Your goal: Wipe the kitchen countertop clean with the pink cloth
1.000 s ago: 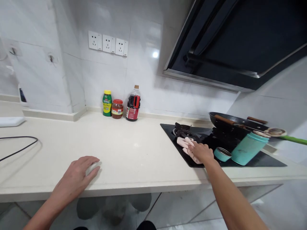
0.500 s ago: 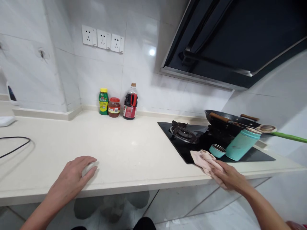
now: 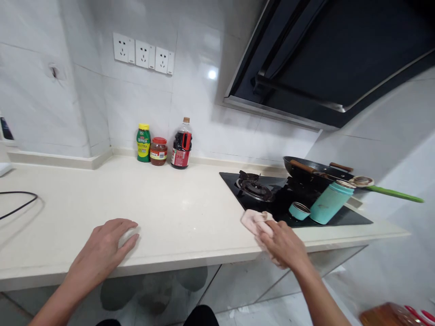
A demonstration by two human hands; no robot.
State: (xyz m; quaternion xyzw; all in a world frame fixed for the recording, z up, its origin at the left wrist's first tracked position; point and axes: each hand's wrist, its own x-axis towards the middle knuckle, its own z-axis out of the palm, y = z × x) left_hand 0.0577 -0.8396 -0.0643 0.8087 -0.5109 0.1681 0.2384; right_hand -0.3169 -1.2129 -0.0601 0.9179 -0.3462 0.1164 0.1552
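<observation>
1 pink cloth (image 3: 251, 222) extends toward 10 o'clock from the right hand (image 3: 287, 246), whose fingers grip it at the front of the surface (image 3: 163, 199); its long axis runs roughly 10 to 4. The left hand (image 3: 102, 246), farther off toward 9, has parted fingers, hold unclear.

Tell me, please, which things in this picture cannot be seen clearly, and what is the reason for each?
All in the head view:
Palm side of the left hand: hidden by its back and fingers.
Part of the pale pink cloth: covered by the right hand.
Both ends of the black cable: cut off by the left edge.
The brown-and-red item: cut off by the bottom edge.
Fine print on the green bottle: too small.
</observation>
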